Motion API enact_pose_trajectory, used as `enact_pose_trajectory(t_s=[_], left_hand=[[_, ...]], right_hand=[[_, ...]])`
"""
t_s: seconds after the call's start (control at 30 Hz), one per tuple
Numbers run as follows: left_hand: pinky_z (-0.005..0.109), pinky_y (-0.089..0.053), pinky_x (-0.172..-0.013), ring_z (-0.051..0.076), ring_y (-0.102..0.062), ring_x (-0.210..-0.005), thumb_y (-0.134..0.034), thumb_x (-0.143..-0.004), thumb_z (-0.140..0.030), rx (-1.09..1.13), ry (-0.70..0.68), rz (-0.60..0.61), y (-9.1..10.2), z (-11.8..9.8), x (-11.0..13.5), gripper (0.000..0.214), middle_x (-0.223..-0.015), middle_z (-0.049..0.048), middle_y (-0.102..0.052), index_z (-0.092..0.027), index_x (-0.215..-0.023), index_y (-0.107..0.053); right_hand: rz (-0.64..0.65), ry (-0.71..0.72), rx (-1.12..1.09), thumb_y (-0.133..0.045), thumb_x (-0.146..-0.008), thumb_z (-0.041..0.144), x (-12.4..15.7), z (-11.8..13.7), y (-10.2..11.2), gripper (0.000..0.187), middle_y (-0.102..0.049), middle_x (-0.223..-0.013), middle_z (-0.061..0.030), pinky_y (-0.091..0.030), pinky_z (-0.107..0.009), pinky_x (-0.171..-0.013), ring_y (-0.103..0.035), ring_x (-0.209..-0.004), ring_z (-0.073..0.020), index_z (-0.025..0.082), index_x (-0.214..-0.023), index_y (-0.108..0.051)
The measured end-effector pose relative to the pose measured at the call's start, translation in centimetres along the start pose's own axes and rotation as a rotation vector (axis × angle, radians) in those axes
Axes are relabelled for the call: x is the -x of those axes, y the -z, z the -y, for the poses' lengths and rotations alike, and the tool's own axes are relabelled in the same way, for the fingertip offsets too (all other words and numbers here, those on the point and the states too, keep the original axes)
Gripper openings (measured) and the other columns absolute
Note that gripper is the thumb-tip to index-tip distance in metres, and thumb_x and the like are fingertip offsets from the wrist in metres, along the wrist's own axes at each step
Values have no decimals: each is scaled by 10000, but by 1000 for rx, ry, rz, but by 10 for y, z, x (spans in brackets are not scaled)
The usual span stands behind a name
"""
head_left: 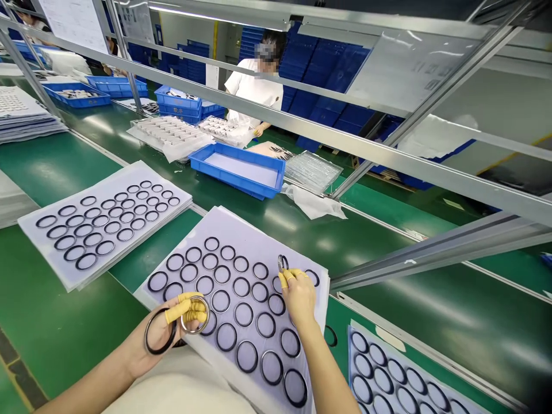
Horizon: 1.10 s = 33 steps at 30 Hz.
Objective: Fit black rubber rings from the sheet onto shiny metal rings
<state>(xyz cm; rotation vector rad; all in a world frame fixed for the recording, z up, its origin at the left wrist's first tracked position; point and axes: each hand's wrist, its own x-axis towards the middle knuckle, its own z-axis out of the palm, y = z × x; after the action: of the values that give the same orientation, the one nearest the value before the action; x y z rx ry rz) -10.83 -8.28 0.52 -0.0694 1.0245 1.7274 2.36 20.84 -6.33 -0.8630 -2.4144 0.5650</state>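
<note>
**"What are your hands doing?"**

"Your left hand [166, 333] is curled closed, its yellow-cotted fingers [179, 309] holding a black rubber ring [160, 352] and a silver-edged ring [209, 313] at the lower left. Your right hand [299, 299] is nearly closed, pinching a small ring [282, 263] almost edge-on between yellow-cotted fingertips [285, 279]."

**"What can't you make out?"**

"Your fingers hide part of each ring, so you can't tell how the rings in your left hand sit against each other, or what the pinched ring is made of."

**"Where are the other rings?"**

"Rows of dark rings [244, 314] lie on the white sheet [259, 230] right under your hands. Another dark ring [330, 336] lies on the green conveyor belt [52, 339], just beside the sheet's right edge. More rings fill a sheet [103, 230] at the left, and a third sheet [375, 368] is cut off at the lower right corner."
</note>
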Motion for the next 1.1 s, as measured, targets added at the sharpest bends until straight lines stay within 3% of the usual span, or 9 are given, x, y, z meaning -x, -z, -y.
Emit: enact_pose_trajectory(t_s=[0.13, 0.3, 0.43, 0.53, 0.7, 0.8, 0.87, 0.97, 1.1], left_hand=[[259, -443, -737, 137, -537, -747, -612, -865, -269, 22, -12, 26, 5, -2, 2, 174, -859, 74, -607, -135, -913, -713], [258, -462, -748, 149, -560, -786, -650, -836, -254, 66, -45, -5, 1, -9, 4, 152, -885, 85, -627, -131, -899, -715], [251, -466, -713, 143, -580, -739, -682, -803, -272, 87, -65, 66, -13, -21, 7, 217, -841, 92, -638, -102, -937, -703], [261, -474, -714, 170, -628, -774, -707, -776, -280, 153, -49, 139, -22, -28, 10, 255, -855, 106, -663, -105, -960, -701], [244, -483, -716, 180, -659, -819, -685, -795, -270, 212, -14, 268, -28, -29, 10, 255, -904, 130, -685, -93, -978, -696], [260, -488, -726, 164, -650, -771, -676, -801, -262, 207, 4, 297, -31, -28, 9, 231, -882, 108, -679, -111, -974, -694], [274, -488, -722, 145, -630, -714, -679, -799, -262, 175, 20, 302, -33, -28, 9, 216, -859, 89, -668, -125, -965, -693], [248, -460, -628, 139, -608, -677, -697, -785, -289, 117, 28, 282, -36, -29, 8, 211, -829, 75, -650, -135, -929, -689], [214, -383, -539, 146, -598, -674, -712, -772, -334, 25, -30, 219, -36, -30, 6, 209, -789, 67, -637, -158, -881, -683]], right_hand=[[61, -56, 241, -545, -894, 290, -20, -52, -15, 194, -643, -833, -46, -440, -417, -819, -593, -814, -202, 153, -802, -648], [122, -67, 325, -559, -900, 320, -30, -53, -35, 189, -651, -964, -56, -435, -418, -864, -595, -912, -205, 151, -926, -639], [148, -50, 214, -575, -859, 275, -45, -28, -54, 192, -663, -952, -136, -398, -463, -874, -584, -964, -280, 122, -909, -680], [148, -50, 38, -532, -853, 353, -43, -1, -55, 302, -656, -978, -213, -364, -531, -890, -560, -1001, -359, 107, -905, -699], [334, 12, -394, -437, -880, 538, 11, 73, -18, 411, -691, -865, -90, -499, -392, -736, -622, -807, -250, 215, -814, -682], [515, -12, -958, -523, -882, 455, 45, 120, 5, 283, -637, -750, -33, -483, -347, -691, -579, -732, -204, 256, -749, -673], [530, -90, -1183, -607, -853, 387, 58, 142, 14, 162, -603, -733, -11, -462, -308, -635, -540, -683, -174, 280, -764, -688], [464, -130, -1265, -667, -818, 355, 64, 157, 18, 88, -577, -704, 6, -435, -281, -600, -512, -654, -156, 297, -758, -694], [407, -67, -1153, -673, -808, 360, 66, 161, 24, 92, -580, -676, -3, -406, -298, -608, -489, -656, -170, 284, -764, -699]])
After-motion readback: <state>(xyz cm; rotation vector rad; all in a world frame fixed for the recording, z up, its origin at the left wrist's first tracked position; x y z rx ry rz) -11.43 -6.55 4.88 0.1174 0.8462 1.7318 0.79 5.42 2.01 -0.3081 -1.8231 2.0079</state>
